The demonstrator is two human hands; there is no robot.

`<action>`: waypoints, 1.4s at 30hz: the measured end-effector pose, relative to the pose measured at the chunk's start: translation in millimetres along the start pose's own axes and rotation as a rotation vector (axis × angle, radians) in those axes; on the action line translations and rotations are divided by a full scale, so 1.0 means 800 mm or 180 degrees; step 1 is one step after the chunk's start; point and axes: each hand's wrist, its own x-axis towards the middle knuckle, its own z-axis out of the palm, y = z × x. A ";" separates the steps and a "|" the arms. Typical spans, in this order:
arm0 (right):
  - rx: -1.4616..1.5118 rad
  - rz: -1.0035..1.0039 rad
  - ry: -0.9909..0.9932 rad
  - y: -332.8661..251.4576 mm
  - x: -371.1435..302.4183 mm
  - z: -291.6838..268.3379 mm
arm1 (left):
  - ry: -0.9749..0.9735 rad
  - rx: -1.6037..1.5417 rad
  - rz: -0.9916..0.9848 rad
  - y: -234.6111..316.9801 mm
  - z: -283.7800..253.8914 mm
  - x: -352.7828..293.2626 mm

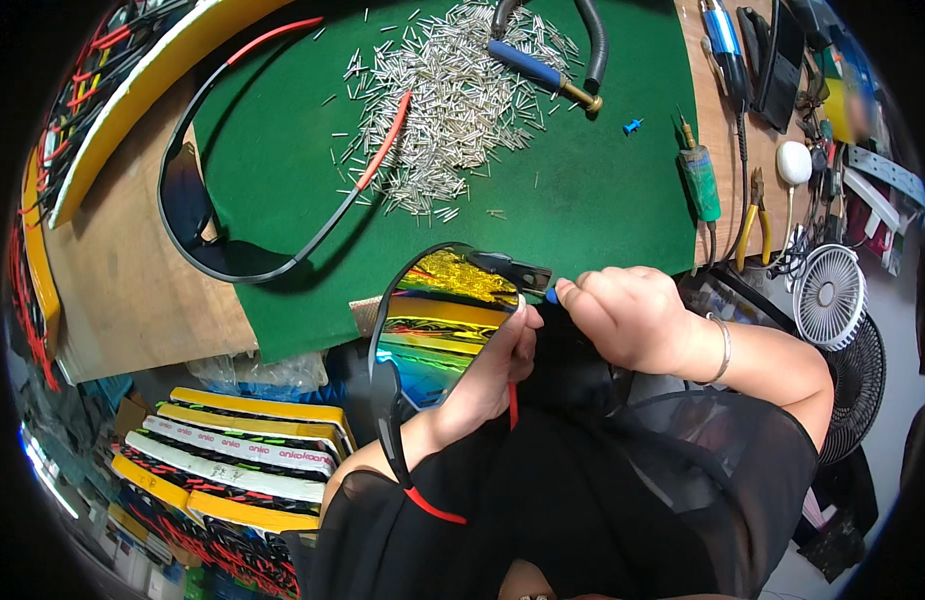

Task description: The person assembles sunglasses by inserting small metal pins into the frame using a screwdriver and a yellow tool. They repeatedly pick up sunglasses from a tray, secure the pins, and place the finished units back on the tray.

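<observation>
A green mat (583, 200) covers the middle of a wooden bench (123, 280), and everything else sits in relation to it. At the mat's near edge, just over the person's lap, the left hand (493, 375) grips a pair of sunglasses (443, 320) with a mirrored yellow-green lens, fingers wrapped around the lens's right side, one black-and-red arm trailing down past the wrist. The right hand (623, 315) is closed in a narrow pinch on a small blue-tipped tool (551, 294), its tip touching the black hinge (513, 270) at the lens's top corner.

On the mat's far part lies a wide heap of small metal pins (453, 100), scattered outward at its edges. A second frame (283, 220), black with a red arm, lies across the mat's left side, its red arm resting over the pins. A blue-handled tool (538, 70) with a brass tip and a grey hose (595, 45) lie at the heap's far right; a small blue pin (633, 126) sits alone just beside them.

Right of the mat, on bare wood, are a green-handled tool (699, 180), yellow pliers (751, 215) and a white round object (794, 162). Beyond the bench's right end stand two small fans (831, 295). Left of the mat, a yellow curved panel (133, 90) holds red and black parts. Below the mat's near-left corner, flat boxes (233, 450) are stacked by the floor.
</observation>
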 end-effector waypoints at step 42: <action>0.0526 0.0618 -0.0699 -0.004 0.002 -0.016 | -0.0124 -0.0100 -0.0081 -0.001 -0.007 0.002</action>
